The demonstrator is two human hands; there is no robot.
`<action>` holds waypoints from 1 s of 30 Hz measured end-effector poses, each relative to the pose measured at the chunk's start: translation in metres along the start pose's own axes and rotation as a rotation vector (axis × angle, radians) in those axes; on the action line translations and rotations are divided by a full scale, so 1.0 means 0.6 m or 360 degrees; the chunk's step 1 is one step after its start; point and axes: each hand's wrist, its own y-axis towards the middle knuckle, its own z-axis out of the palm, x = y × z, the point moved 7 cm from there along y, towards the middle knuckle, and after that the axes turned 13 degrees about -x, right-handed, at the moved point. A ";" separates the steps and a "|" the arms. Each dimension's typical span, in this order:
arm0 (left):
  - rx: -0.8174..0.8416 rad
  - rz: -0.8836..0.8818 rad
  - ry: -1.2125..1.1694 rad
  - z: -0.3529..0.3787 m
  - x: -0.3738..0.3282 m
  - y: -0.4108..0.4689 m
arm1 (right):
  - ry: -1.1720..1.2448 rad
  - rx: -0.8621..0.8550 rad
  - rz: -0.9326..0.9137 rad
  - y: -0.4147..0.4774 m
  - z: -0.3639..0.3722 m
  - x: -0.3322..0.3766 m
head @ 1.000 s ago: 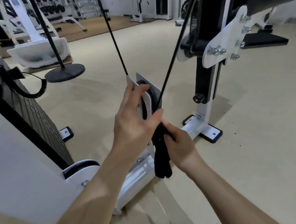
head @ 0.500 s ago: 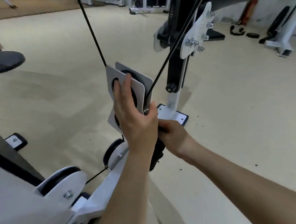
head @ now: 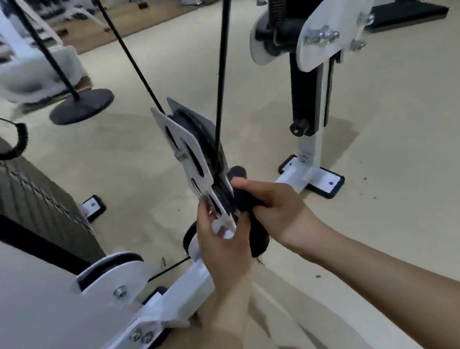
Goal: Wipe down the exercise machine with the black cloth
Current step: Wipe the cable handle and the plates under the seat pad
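Since half a second ago, the left hand (head: pixel 220 244) has slid down the white pulley bracket (head: pixel 184 146). Before, it lay flat over the upper plate; now its fingers and thumb curl around the lower tip of the bracket and hold it. The right hand (head: pixel 273 204), which was half hidden behind the left one, is now plainly seen and sits a little higher. The view has also swung to the left, so the weight stack (head: pixel 31 201) and the round black base (head: pixel 82 106) are in sight again.

The right hand grips the black cloth (head: pixel 258 239) in a closed fist and presses it against the right side of the bracket, beside the black wheel. The loose end of the cloth hangs down below the fist, just beside the left hand.

Two black cables (head: pixel 222 64) rise from the bracket, one almost straight up and one slanting to the left, and they cross the space above both hands. On the right stands a black and white upright post (head: pixel 310 98) with its foot plate (head: pixel 323 182) on the beige floor (head: pixel 401 159). A coiled cord (head: pixel 18 143) hangs at the left edge. The white beam of the exercise machine (head: pixel 191 286) runs below the left forearm.
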 end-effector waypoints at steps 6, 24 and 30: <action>-0.0147 -0.0087 0.0009 0.034 -0.047 -0.011 | -0.0113 0.0125 -0.0039 0.042 -0.017 -0.072; -0.0438 0.0282 0.0753 0.027 -0.085 0.005 | 0.0691 0.0367 0.0108 0.156 0.078 -0.068; -0.0321 0.0337 0.0845 0.016 -0.099 0.001 | 0.0199 0.0057 -0.0760 0.063 0.003 -0.019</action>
